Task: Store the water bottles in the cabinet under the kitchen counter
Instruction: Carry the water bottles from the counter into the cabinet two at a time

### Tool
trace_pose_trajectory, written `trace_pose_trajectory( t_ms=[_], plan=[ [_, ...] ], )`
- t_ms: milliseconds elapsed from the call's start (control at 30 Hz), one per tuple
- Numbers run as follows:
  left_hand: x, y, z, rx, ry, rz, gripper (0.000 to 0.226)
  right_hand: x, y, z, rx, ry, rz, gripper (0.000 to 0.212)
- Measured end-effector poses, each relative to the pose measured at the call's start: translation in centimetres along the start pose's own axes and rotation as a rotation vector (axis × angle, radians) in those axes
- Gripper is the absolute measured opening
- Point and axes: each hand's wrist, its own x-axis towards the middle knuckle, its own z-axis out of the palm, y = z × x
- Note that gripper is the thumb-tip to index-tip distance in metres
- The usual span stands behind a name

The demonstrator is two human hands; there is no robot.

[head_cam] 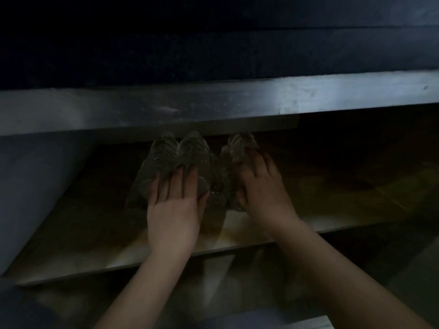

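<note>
While three water bottles (180, 157) appear to lie touching on the cabinet shelf (71, 233), the left grip (173, 210) rests straight-fingered across two and the right grip (263, 193) curls round the third bottle (240, 143). Risk: rounded sides could roll toward the shelf's front edge on release. Count: three bottles, one shelf.

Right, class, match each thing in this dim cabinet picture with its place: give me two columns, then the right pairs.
1 left hand
2 right hand
3 shelf
4 counter edge

A pale band above the opening
B on the single bottle at right
C across the two left bottles
D flat board underneath them

Pairs: 1-C, 2-B, 3-D, 4-A
</note>
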Motion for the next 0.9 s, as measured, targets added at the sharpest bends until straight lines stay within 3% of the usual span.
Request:
trace_pose_trajectory(
  t_ms=[133,300,433,600,700,900],
  plan=[
    [0.0,-0.1,0.1,-0.001,0.037,0.014,0.049,0.5,-0.4,0.0,0.019,0.035,-0.032,0.071],
    [-0.1,-0.1,0.2,0.001,-0.005,-0.001,0.053,-0.2,0.7,0.5,-0.093,0.145,-0.067,0.053],
    [-0.7,-0.4,-0.3,-0.018,-0.057,-0.010,0.066,-1.8,0.6,0.7,-0.133,0.131,-0.135,0.050],
    [-2.8,-0.7,-1.5,-0.065,-0.042,0.057,0.059,-5.6,0.2,-0.3,-0.135,0.110,-0.165,0.051],
    [-4.2,0.2,-2.1,-0.101,-0.082,0.027,0.065,-7.7,-0.2,0.0,-0.056,0.093,-0.151,0.049],
    [-6.2,0.8,-2.6,-0.095,-0.170,0.070,0.052,-9.0,-0.7,1.5,0.007,0.083,-0.114,0.045]
  ],
)
